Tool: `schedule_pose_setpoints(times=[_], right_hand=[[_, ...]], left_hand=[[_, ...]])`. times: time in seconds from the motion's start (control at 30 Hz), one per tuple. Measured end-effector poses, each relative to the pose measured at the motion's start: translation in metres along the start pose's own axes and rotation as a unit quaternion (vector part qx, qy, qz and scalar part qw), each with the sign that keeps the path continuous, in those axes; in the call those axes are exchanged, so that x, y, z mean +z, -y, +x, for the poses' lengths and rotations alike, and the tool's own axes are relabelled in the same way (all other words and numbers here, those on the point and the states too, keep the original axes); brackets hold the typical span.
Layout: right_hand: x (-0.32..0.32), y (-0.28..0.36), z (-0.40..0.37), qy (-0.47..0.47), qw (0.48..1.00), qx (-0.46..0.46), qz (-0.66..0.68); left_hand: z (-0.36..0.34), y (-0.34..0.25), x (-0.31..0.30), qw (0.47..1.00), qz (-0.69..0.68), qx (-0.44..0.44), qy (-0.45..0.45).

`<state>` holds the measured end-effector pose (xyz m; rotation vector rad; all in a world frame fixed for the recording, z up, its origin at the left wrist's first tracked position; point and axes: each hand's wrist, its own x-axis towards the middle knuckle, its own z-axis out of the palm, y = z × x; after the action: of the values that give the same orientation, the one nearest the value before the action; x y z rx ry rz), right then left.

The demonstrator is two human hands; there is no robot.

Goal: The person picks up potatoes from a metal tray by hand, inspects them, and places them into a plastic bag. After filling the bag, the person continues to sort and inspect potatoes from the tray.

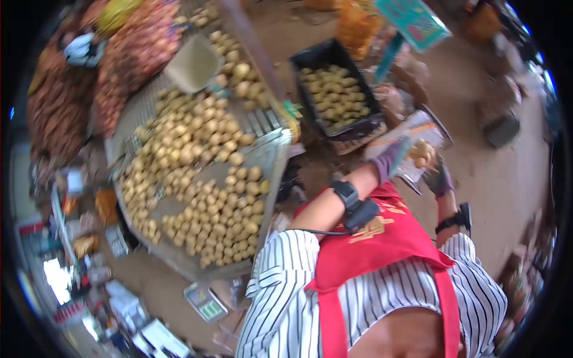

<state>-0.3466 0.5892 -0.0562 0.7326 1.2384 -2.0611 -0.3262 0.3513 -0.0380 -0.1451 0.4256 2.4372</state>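
Observation:
Several small pale potatoes [421,154] are cupped together between my two hands, slightly blurred. My left hand [393,160], in a purple-grey glove, curves against them from the left. From the right, my right hand [440,179], in a similar dark glove, closes round their other side; its fingers are partly hidden. Behind and below the potatoes is a flat whitish tray or board [412,136] with orange markings. A black crate [371,95] of round yellowish-green produce [334,95] stands just beyond my left hand.
To the left stands a large metal-edged bin [276,161] heaped with potatoes [215,221]; a whitish scoop-like container [194,64] rests at its far side. Reddish produce [137,56] and a brown heap [59,101] lie behind. A green sign [415,24] rises beyond the crate.

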Motion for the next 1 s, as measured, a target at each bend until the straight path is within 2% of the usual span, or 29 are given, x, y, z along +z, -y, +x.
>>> schedule_pose_setpoints(times=[0.03, 0.07, 0.1, 0.13, 0.17, 0.2, 0.23, 0.27, 0.3, 0.33, 0.4, 0.47, 0.53, 0.6, 0.63, 0.67, 0.73, 0.8, 0.87, 0.93, 0.97, 1.0], right_hand=[[-0.016, -0.004, 0.013, -0.138, 0.985, -0.036, -0.097], [-0.034, -0.008, 0.030, -0.272, 0.939, -0.080, -0.193], [-0.059, -0.015, 0.055, -0.254, 0.943, -0.070, -0.202], [-0.086, -0.028, 0.084, -0.119, 0.976, -0.058, -0.174], [-0.093, -0.037, 0.102, 0.017, 0.989, -0.045, -0.141], [0.022, -0.042, 0.047, -0.101, 0.968, -0.051, -0.222], [0.060, -0.056, 0.045, -0.026, 0.966, -0.055, -0.252], [0.069, -0.080, 0.076, 0.118, 0.925, -0.115, -0.344], [0.146, -0.083, 0.037, 0.139, 0.920, -0.065, -0.361], [0.202, -0.093, 0.021, 0.220, 0.874, -0.086, -0.425], [0.279, -0.129, 0.018, 0.366, 0.797, -0.140, -0.461], [0.352, -0.157, 0.025, 0.418, 0.647, -0.163, -0.616], [0.401, -0.203, 0.041, 0.367, 0.544, -0.284, -0.699], [0.441, -0.239, 0.057, 0.282, 0.475, -0.248, -0.795], [0.454, -0.252, 0.058, 0.260, 0.456, -0.223, -0.822], [0.457, -0.263, 0.058, 0.236, 0.446, -0.255, -0.825], [0.455, -0.280, 0.079, 0.214, 0.462, -0.294, -0.809], [0.443, -0.283, 0.093, 0.228, 0.471, -0.340, -0.781], [0.430, -0.263, 0.084, 0.273, 0.543, -0.287, -0.740], [0.408, -0.235, 0.046, 0.291, 0.618, -0.321, -0.656], [0.398, -0.219, 0.022, 0.278, 0.635, -0.318, -0.647], [0.385, -0.208, 0.002, 0.265, 0.651, -0.316, -0.637]], left_hand=[[-0.029, -0.011, 0.015, 0.978, 0.089, -0.017, -0.188], [-0.048, -0.016, 0.011, 0.972, 0.112, -0.014, -0.207], [-0.075, -0.023, 0.012, 0.970, 0.144, 0.022, -0.194], [-0.106, -0.030, 0.014, 0.966, 0.178, 0.054, -0.177], [-0.129, -0.028, -0.003, 0.965, 0.116, 0.084, -0.219], [-0.153, -0.025, -0.021, 0.958, 0.052, 0.114, -0.257], [-0.182, -0.025, -0.024, 0.943, 0.028, 0.160, -0.290], [-0.214, -0.024, -0.026, 0.925, 0.003, 0.204, -0.320], [-0.243, -0.018, -0.029, 0.905, -0.024, 0.238, -0.352], [-0.269, -0.011, -0.031, 0.882, -0.050, 0.271, -0.382], [-0.320, 0.007, -0.032, 0.838, -0.109, 0.318, -0.431], [-0.360, 0.040, -0.049, 0.792, -0.177, 0.381, -0.443], [-0.389, 0.070, -0.045, 0.756, -0.221, 0.410, -0.459], [-0.412, 0.096, -0.048, 0.713, -0.312, 0.488, -0.395], [-0.421, 0.104, -0.047, 0.706, -0.328, 0.498, -0.383], [-0.427, 0.111, -0.049, 0.700, -0.334, 0.501, -0.384], [-0.437, 0.117, -0.044, 0.666, -0.350, 0.513, -0.412], [-0.451, 0.118, -0.047, 0.656, -0.350, 0.521, -0.419], [-0.463, 0.108, -0.055, 0.652, -0.349, 0.527, -0.419], [-0.478, 0.090, -0.065, 0.625, -0.338, 0.480, -0.515], [-0.486, 0.083, -0.073, 0.632, -0.339, 0.474, -0.511], [-0.492, 0.074, -0.081, 0.642, -0.226, 0.472, -0.560]])
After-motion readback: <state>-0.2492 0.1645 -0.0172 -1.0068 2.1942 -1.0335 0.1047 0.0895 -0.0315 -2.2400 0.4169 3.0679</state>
